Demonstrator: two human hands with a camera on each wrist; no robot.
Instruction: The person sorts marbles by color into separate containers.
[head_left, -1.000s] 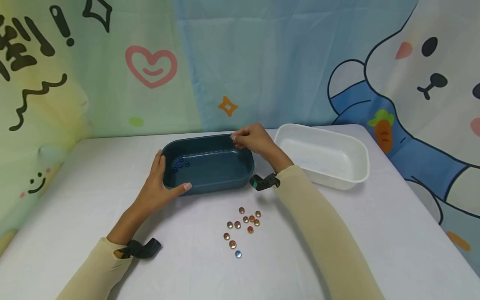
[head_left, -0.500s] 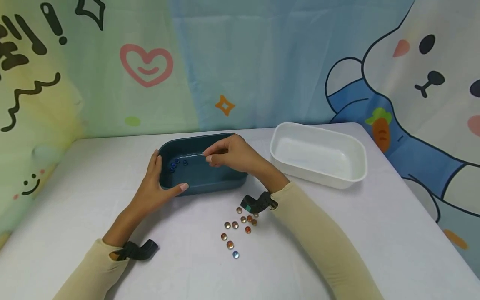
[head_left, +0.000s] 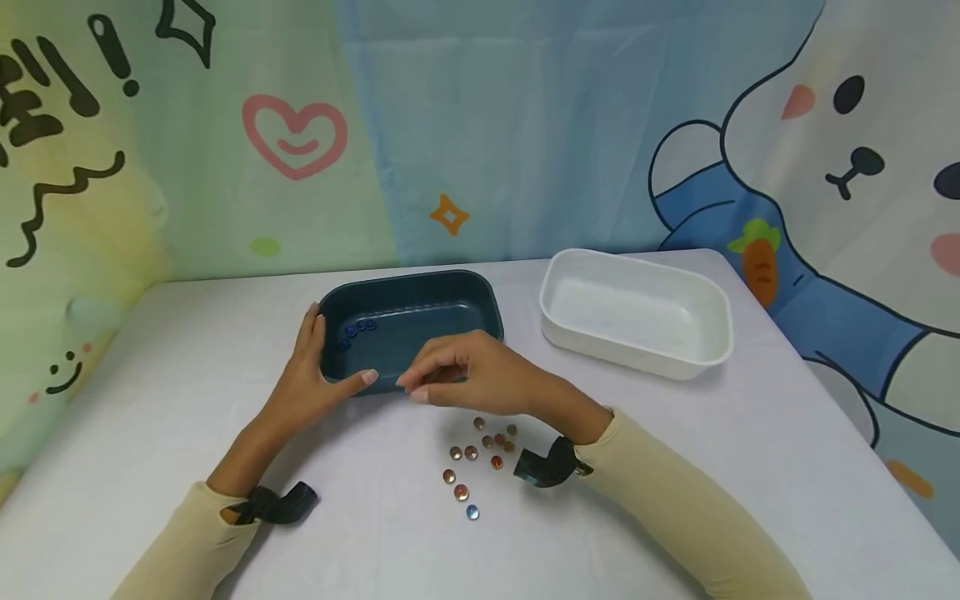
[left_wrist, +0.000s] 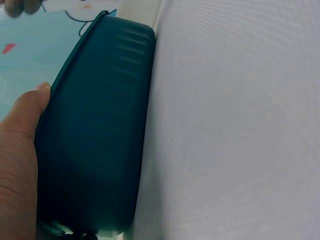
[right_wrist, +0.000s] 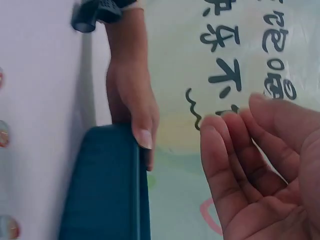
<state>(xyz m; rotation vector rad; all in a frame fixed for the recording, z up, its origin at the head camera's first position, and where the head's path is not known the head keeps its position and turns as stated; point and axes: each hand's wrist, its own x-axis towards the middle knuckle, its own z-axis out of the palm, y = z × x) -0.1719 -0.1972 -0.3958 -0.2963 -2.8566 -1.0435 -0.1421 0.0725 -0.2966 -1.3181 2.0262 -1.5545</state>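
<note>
Left arm (head_left: 187, 542): reached forward and inward; covered by a pale sleeve to the wrist. Left hand (head_left: 307, 368): fingers held extended, thumb (head_left: 352, 384) spread well apart from them. Right arm (head_left: 686, 500): reached forward and leftward; likewise sleeved. Right hand (head_left: 472, 373): raised, directed leftward, fingers (head_left: 435, 355) loosely bent, fingertips held near the thumb.

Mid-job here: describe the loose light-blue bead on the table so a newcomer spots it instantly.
On the white cloth-covered table, find the dark teal rectangular dish. Nearer the camera lie small round amber-brown beads. The small round light-blue bead lies at their near end, the only blue one outside the dish.
</note>
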